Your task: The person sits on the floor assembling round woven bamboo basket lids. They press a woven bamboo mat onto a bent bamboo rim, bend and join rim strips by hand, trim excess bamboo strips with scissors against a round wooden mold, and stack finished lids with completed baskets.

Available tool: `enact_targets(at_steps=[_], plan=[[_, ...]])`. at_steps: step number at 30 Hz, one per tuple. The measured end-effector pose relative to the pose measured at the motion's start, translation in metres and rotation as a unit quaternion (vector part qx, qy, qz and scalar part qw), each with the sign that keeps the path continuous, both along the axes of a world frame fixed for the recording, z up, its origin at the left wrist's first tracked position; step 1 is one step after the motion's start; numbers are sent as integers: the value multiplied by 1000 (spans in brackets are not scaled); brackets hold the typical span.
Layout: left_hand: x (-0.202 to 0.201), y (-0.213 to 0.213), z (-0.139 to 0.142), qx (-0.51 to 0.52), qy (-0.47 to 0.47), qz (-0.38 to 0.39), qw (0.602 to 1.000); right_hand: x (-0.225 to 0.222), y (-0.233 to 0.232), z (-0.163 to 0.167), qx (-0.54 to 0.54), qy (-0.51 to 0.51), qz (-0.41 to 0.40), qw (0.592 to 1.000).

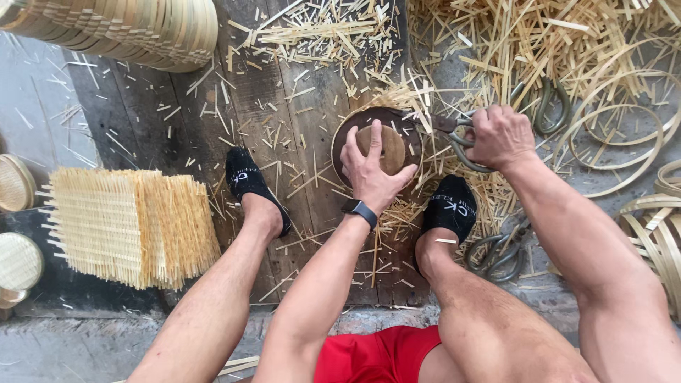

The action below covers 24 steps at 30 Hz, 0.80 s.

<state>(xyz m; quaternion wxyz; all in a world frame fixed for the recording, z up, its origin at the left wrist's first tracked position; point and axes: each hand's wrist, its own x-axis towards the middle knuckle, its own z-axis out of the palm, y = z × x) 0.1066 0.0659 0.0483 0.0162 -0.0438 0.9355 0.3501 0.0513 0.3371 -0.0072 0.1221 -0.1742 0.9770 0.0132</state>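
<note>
Trimming step underway: round wooden disc (381,147) pressed flat by spread left hand (370,170), shears (464,138) at 3 o'clock gripped closed-fisted by right hand (501,136); disc rotation probably needed next.

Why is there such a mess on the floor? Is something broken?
Nothing looks broken. Cut bamboo scraps lie scattered over the wooden boards. The left hand presses a round disc; the right hand grips big shears.

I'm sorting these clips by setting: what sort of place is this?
Probably a bamboo-weaving workshop floor: a stack of woven mats, loose bamboo offcuts and stacked round trays surround the person, whose right hand grips shears.
</note>
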Motion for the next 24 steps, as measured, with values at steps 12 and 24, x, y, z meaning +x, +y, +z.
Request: enact_targets(at_steps=[12, 24], plan=[[-3, -18, 2, -33, -26, -125, 991, 5, 5, -2, -3, 32, 20, 999], [-26, -37, 19, -64, -94, -272, 955, -9, -3, 20, 25, -46, 24, 998]])
